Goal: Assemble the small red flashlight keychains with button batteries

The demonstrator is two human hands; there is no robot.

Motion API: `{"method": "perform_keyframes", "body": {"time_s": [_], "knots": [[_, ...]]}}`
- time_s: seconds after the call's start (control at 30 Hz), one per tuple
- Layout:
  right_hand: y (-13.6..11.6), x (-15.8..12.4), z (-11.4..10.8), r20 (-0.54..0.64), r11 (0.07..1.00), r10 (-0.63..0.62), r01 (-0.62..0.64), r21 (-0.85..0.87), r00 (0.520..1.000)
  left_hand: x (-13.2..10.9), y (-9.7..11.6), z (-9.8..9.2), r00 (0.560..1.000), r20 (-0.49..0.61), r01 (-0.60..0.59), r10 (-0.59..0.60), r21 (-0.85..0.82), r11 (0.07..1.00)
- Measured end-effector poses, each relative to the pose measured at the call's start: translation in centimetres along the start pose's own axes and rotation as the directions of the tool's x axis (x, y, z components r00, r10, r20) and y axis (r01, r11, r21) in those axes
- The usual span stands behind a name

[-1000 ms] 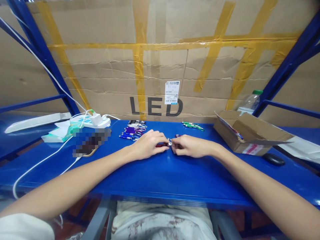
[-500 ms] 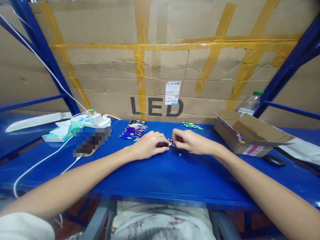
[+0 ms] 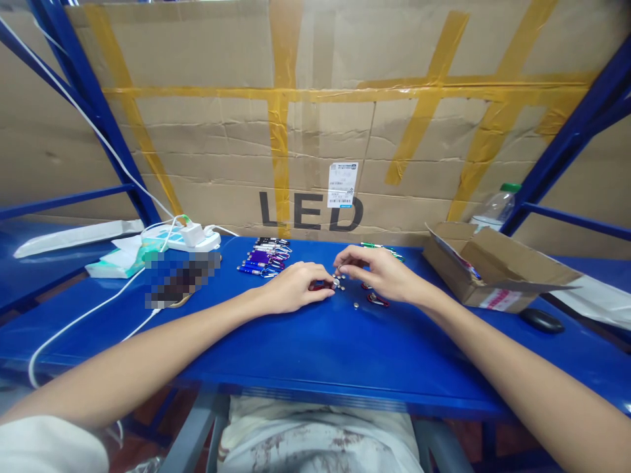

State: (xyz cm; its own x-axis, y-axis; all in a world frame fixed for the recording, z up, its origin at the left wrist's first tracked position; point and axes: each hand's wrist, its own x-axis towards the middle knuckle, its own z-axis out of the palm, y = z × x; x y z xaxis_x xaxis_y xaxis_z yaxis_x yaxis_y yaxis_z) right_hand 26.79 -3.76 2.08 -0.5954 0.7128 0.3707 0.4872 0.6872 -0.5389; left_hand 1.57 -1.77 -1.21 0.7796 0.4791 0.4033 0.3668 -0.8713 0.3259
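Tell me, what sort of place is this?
Probably a workshop or storeroom bench. There's a blue table, colourful tubes with clips lying side by side, and big taped cardboard marked "LED" behind.

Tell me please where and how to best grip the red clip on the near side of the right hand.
Best pinch the red clip across its narrow width, probably from above and the near side: it looks long and low on the blue table, and the right hand is just beyond it.
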Motion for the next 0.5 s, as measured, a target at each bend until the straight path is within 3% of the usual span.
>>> {"method": "perform_keyframes", "body": {"time_s": [0.17, 0.5], "knots": [[-0.31, 0.02, 0.18, 0.008, 0.999, 0.021, -0.021, 0.042, 1.000, 0.05, 0.15, -0.04, 1.000, 0.010, 0.013, -0.013, -0.021, 1.000], [-0.64, 0.05, 0.59, 0.043, 0.998, -0.062, 0.061, 0.029, 0.997, 0.05, 0.22, -0.09, 0.999, 0.019, 0.043, -0.041, -0.099, 0.994]]}}
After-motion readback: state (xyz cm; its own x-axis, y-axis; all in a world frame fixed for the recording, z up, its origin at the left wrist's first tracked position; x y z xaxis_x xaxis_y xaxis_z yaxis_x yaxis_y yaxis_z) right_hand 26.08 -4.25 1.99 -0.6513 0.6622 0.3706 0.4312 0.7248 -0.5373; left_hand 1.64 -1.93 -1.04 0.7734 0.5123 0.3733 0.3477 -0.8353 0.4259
